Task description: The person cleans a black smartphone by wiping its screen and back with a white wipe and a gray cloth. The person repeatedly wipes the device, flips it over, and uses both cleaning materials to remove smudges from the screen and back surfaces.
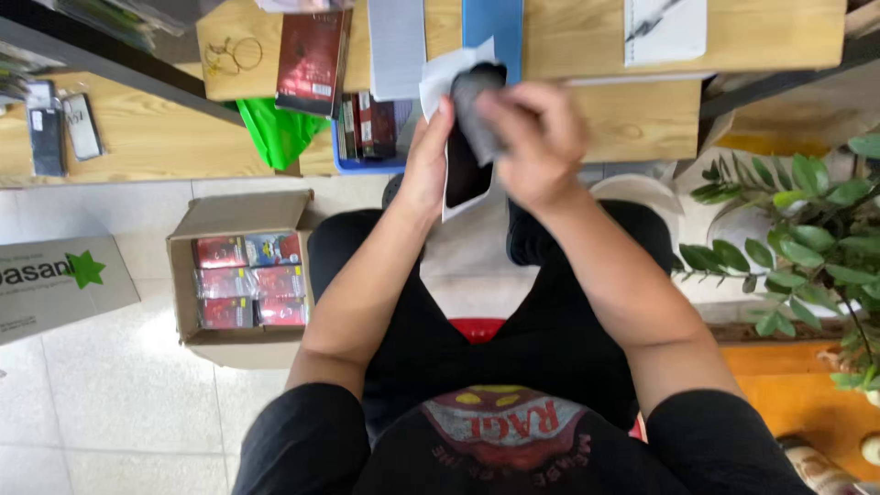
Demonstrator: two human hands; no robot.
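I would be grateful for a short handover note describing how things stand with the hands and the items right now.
Left hand: holds a dark flat phone-like slab upright over the lap, with white paper behind it.
Right hand: presses a grey cloth against the slab's upper part; blurred.
Nearby: wooden desk ahead, open cardboard box of red packets on the floor to the left.
Done: cloth is on the slab. Left: how much is wiped cannot be told.
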